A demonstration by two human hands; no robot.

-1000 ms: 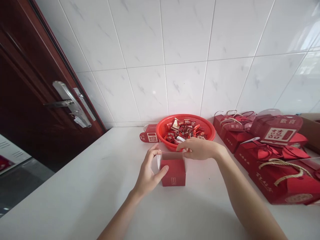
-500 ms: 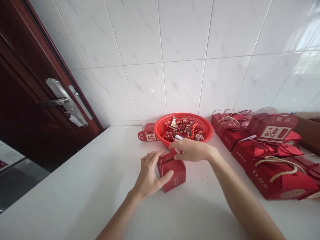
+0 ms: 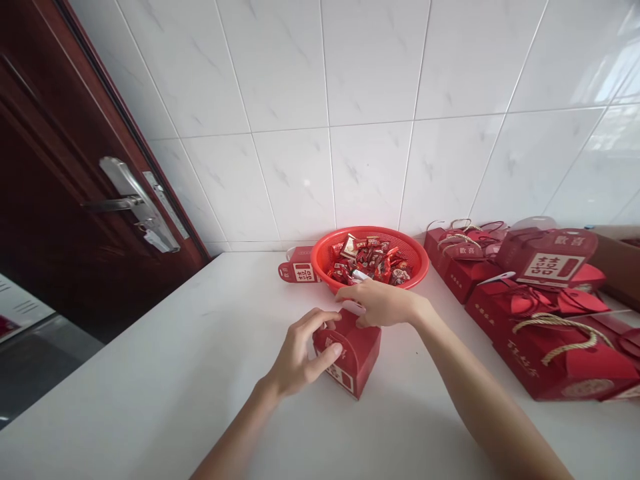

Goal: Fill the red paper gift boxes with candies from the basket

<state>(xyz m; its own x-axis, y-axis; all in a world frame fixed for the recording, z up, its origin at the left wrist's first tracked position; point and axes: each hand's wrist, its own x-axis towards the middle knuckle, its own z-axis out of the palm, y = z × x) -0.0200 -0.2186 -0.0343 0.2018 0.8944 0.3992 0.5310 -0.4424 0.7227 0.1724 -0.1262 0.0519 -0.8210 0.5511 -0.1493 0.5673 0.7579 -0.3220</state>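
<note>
Little red box sitting upright on the white tabletop, kinda corner-on, rounded flap over 1 white-panelled side.

Beyond your left grip and right grip you face a wall of glossy white tiles with faint grey veining and pale grout lines. Beneath both, you have a smooth white counter, its far edge meeting the tiles. Well left of your left grip, you see a dark reddish-brown panelled door, slanting in your view, with a silver handle plate. Lower on that side lie a dark grey floor and a white slotted panel. Far right of your right grip, bright light glints off the tiles; soft shadow dims the counter left of your left grip.
</note>
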